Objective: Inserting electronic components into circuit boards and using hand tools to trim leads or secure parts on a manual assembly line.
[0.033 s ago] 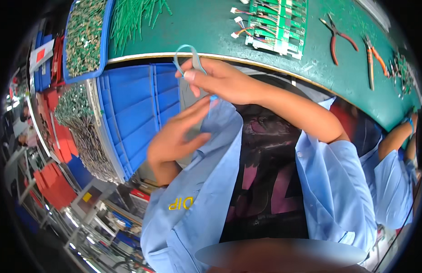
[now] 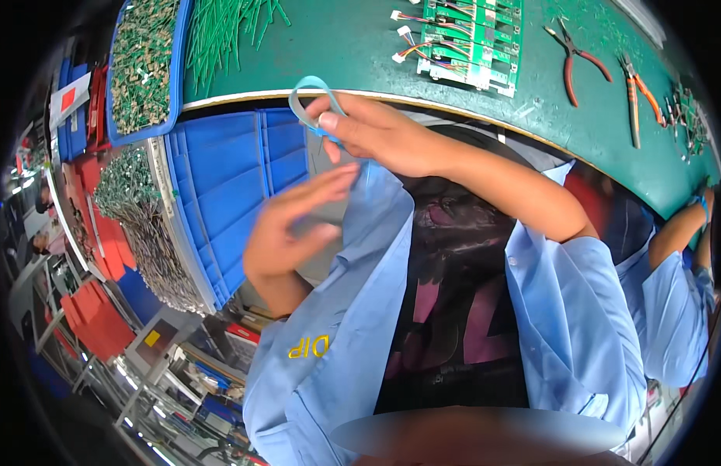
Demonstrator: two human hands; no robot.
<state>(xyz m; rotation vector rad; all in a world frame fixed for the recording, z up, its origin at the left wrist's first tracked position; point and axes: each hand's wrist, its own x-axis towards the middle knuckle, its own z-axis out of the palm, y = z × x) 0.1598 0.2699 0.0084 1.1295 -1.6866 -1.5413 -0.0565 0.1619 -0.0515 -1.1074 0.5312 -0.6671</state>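
Note:
My right hand (image 2: 383,136) reaches in from the right. Its thumb and fingers are closed on a light-blue wrist strap (image 2: 304,84), which forms a loop standing out past the fingertips. A small brighter blue piece, like a buckle, sits on the band by the thumb. Below and to the left is my left hand (image 2: 286,233), slightly smeared by motion. Its fingers are stretched out, the thumb stands apart, and nothing shows in it. The left fingertips are near the right hand, apart from the strap.
Beyond my hands, a green-topped bench (image 2: 352,46) holds circuit boards (image 2: 473,46) with wired connectors, red-handled pliers (image 2: 571,62), orange-handled cutters (image 2: 636,97) and green strips (image 2: 232,31). A blue bin (image 2: 178,78) of small parts stands left, above a larger blue crate (image 2: 228,171). A co-worker's arm (image 2: 679,233) is at right.
The left hand has drawn a little down and left, away from the right hand. The strap's loop has shifted left, and its blue piece now lies up by the right thumb.

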